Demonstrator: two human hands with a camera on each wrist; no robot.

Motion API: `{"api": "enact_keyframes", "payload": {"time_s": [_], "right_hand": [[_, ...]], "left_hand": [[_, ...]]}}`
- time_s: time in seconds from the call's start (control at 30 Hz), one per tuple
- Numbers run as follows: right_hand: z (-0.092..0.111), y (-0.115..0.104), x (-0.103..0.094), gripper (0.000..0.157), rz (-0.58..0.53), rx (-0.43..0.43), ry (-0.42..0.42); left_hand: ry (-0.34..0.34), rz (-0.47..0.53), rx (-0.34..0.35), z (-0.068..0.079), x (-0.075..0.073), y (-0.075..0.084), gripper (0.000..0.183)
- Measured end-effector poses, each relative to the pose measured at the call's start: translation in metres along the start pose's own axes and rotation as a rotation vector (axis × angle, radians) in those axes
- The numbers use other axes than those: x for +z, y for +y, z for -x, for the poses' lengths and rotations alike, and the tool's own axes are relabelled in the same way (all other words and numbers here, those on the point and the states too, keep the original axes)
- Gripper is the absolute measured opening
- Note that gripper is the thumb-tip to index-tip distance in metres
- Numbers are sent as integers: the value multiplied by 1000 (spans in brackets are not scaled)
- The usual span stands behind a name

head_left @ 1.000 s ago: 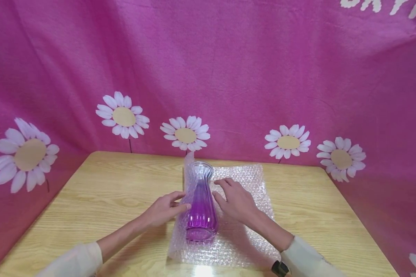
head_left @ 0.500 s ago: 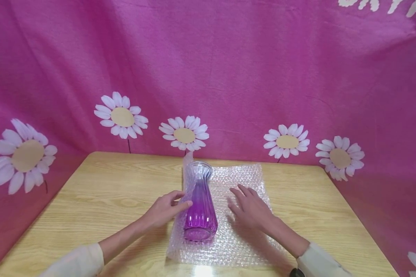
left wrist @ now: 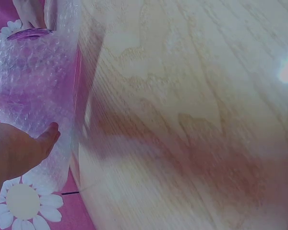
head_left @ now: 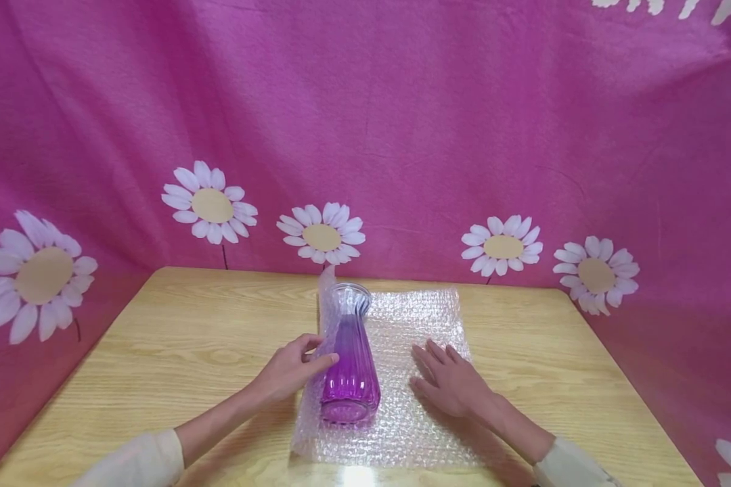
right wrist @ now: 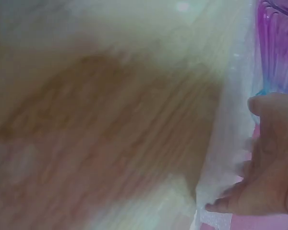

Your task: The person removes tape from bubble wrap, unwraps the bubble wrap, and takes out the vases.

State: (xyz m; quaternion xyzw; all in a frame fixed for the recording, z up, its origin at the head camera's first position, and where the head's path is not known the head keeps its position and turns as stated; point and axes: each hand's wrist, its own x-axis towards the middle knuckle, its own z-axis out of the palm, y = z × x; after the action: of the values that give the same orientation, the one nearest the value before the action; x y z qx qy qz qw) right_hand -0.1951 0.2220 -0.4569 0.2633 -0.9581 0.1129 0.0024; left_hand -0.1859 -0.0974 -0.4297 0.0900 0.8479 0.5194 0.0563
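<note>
A ribbed glass vase (head_left: 350, 365), clear at the mouth and purple toward its base, lies on a sheet of bubble wrap (head_left: 402, 433). The wrap's left edge stands folded up along the vase's left side. My left hand (head_left: 292, 368) holds that raised edge, its thumb over the vase's side and its other fingers partly hidden by the wrap. In the left wrist view, the wrap (left wrist: 33, 86) covers most of the vase. My right hand (head_left: 453, 382) lies with fingers spread over the flat right part of the sheet, apart from the vase.
The wooden table (head_left: 207, 325) extends to both sides of the wrap. Behind it and at the sides hangs a magenta cloth (head_left: 402, 135) printed with white daisies.
My right hand has moved away from the vase, rightward and toward me, onto the flat wrap. The left hand stays at the raised edge.
</note>
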Motion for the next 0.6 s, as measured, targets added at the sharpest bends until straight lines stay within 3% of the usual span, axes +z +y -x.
{"api": "enact_keyframes", "payload": {"time_s": [0.27,0.6], "right_hand": [[5,4,4,61,-1,7,4],[4,2,2,63,-20,67,-36]], "left_hand": [[-8,76,6,2,3,1,73],[27,65,-3,4,2,3,64]]}}
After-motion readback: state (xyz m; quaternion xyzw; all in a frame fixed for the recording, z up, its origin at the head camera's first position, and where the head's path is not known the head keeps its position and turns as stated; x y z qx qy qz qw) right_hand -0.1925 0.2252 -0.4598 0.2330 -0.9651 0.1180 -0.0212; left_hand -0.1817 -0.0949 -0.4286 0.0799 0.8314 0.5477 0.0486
